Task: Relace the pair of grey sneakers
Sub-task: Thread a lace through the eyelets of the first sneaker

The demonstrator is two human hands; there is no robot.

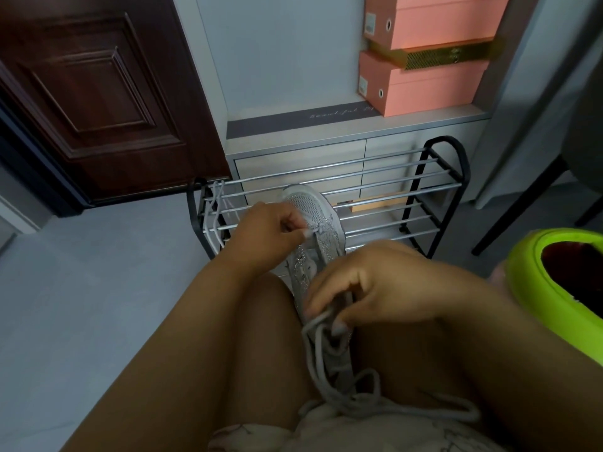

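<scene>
Loose grey lace [355,399] is pooling on the lap, trailing from the grey mesh sneaker [313,243] lying between the knees, toe pointing away toward the shoe rack [421,190]. Left hand [270,233] is pinching the lace at the sneaker's lowest eyelets near the toe; right hand [368,285] is curling round the heel end, gripping slack lace. Long axis is running straight away, so the left hand is nearer the work. Another lace [213,216] is hanging off the rack's left end.
</scene>
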